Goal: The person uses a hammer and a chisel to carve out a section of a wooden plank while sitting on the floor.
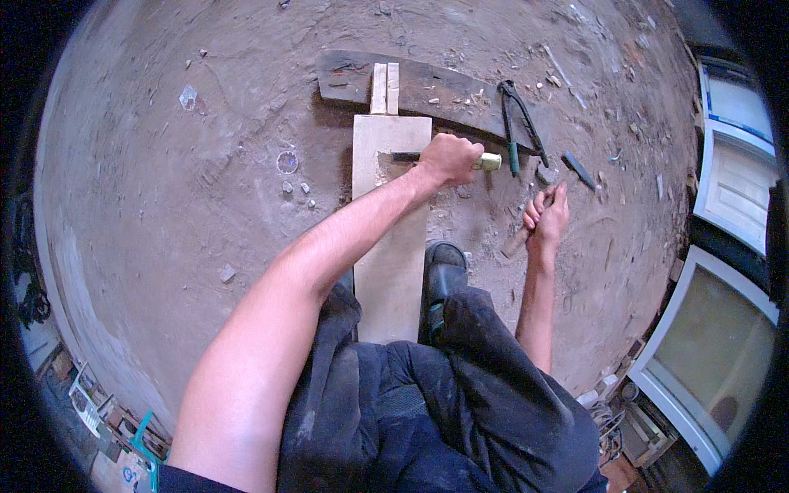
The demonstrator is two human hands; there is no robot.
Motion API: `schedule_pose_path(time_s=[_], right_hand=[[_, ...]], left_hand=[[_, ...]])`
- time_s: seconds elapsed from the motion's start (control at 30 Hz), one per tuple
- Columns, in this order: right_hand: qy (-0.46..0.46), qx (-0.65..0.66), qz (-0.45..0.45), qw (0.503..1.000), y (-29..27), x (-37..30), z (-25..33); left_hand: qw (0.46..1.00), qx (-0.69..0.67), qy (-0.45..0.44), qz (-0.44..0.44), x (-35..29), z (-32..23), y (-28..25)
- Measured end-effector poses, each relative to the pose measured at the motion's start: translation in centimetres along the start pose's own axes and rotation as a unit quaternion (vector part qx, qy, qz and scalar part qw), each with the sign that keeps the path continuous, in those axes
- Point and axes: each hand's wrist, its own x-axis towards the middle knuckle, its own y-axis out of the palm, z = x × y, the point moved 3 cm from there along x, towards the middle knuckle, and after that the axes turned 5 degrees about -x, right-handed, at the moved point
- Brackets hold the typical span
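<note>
My left hand (446, 161) is closed around a chisel (489, 162) with a pale yellow-green handle. Its dark blade lies nearly flat across a light wooden board (390, 238), pointing left at a rough, chipped spot with shavings. The board runs between my legs and away from me. To the right, above the dirt floor, my right hand (549, 218) grips a hammer (516, 243) by its wooden handle. The hammer's head shows beyond my fingers, apart from the chisel.
Beyond the board lies a dark plank (448, 86), with two short wood strips (379, 89) on it. Black long-handled pincers (526, 123) with a green grip rest against its right end. A blue-grey flat tool (580, 171) lies nearby. White-framed window panels (705, 345) stand far right.
</note>
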Motion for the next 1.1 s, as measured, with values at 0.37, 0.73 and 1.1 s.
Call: schedule_pose_path(time_s=[0.37, 0.73, 1.1], right_hand=[[0.036, -0.062, 0.037, 0.997, -0.3, -0.2, 0.0], [0.058, -0.149, 0.05, 0.986, -1.2, 0.5, -1.0], [0.168, -0.131, 0.168, 0.963, 0.4, -0.8, -0.2]], left_hand=[[1.0, 0.014, -0.004, 0.021, 0.1, 0.2, 0.4], [0.998, -0.001, -0.053, 0.025, 0.1, 0.1, -1.0], [0.999, -0.003, -0.047, -0.007, 0.5, 0.2, -0.9]])
